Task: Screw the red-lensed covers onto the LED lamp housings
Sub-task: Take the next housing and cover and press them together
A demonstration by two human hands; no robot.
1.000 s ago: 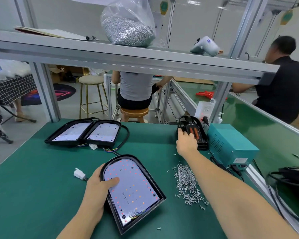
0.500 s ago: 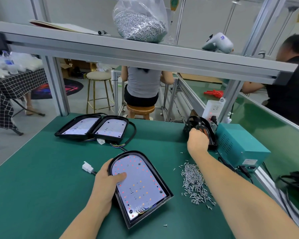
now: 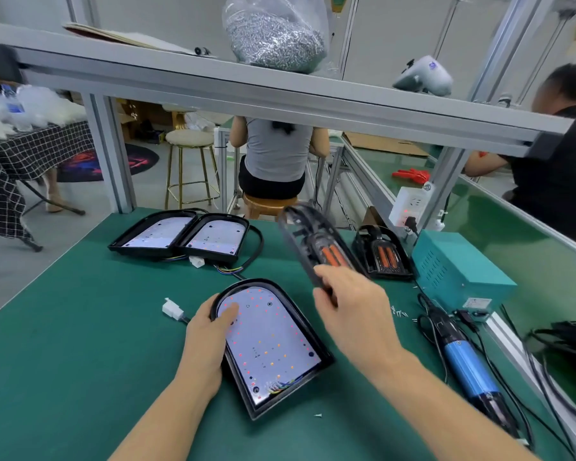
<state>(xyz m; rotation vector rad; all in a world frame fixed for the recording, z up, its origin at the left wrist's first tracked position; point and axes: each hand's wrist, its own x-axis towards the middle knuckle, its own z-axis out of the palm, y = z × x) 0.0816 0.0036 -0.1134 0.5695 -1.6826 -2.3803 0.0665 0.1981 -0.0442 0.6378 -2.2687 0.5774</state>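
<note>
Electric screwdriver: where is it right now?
Head view: the electric screwdriver lies on the green mat at right, beside the teal power box, untouched by either hand.

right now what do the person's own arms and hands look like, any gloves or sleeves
Both are bare: no gloves on the left hand or the right hand, and no sleeve shows on either forearm up to the bottom edge of the picture. No watch, ring, band or marking is visible on either.
</note>
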